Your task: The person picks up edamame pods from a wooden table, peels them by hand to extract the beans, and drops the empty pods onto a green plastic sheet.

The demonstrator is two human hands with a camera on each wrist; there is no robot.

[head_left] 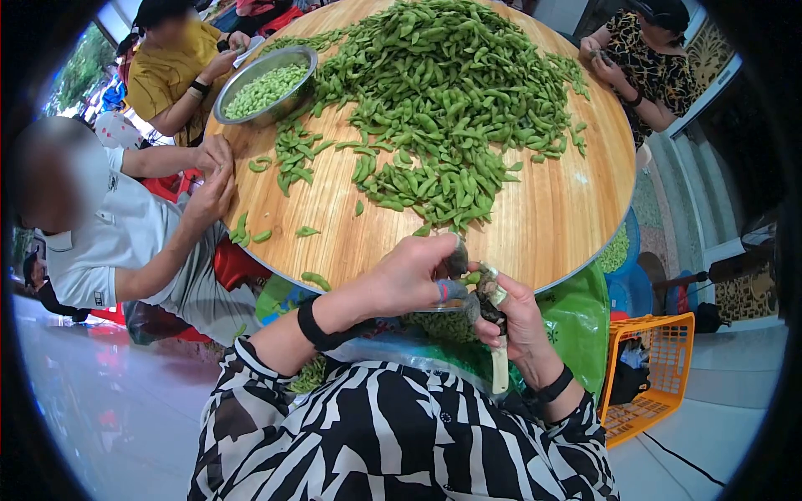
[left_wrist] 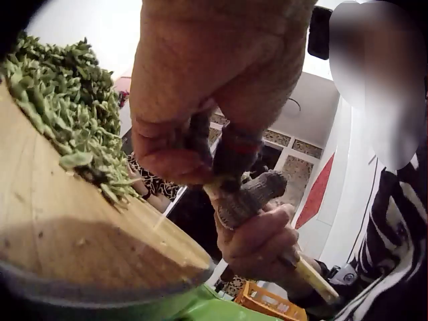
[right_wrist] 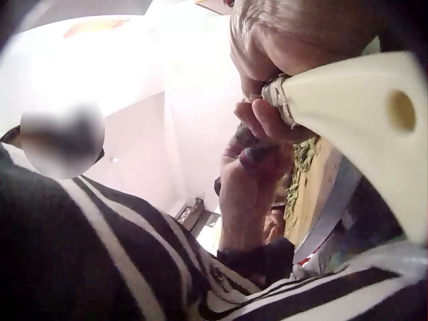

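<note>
In the head view my left hand (head_left: 405, 275) is at the table's near edge, its fingers curled in a pinch at a green soybean pod (head_left: 473, 277). Close beside it, my right hand (head_left: 520, 326) grips a tool by its cream handle (head_left: 499, 367); the tool's working end is hidden among the fingers. The right wrist view shows a hole through that handle (right_wrist: 341, 100) and a wrapping round its neck (right_wrist: 279, 100). Grey knit finger covers (left_wrist: 251, 200) sit on some fingers of both hands. The fingertips nearly meet around the pod.
A large heap of soybean pods (head_left: 451, 75) covers much of the round wooden table (head_left: 576, 225). Shelled beans fill a metal bowl (head_left: 267, 90) at left. Below hangs a green plastic sheet (head_left: 576, 326); an orange crate (head_left: 647, 376) stands right. Other people (head_left: 125, 225) sit around the table.
</note>
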